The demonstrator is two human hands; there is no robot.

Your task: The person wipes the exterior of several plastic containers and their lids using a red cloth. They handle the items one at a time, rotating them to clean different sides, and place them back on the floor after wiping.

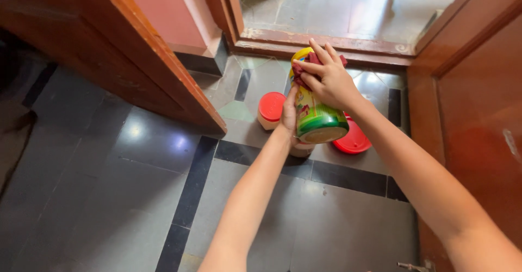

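red cloth on green jar

Two bare hands at upper centre, one green-and-yellow jar, one dark red cloth, one small red-lidded container left of centre, one loose red lid, and another small jar half hidden beneath.

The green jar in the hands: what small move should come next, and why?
Probably turn the green jar a little with the left hand, so the red cloth under the right hand reaches a new part; the cloth covers only the upper side now.
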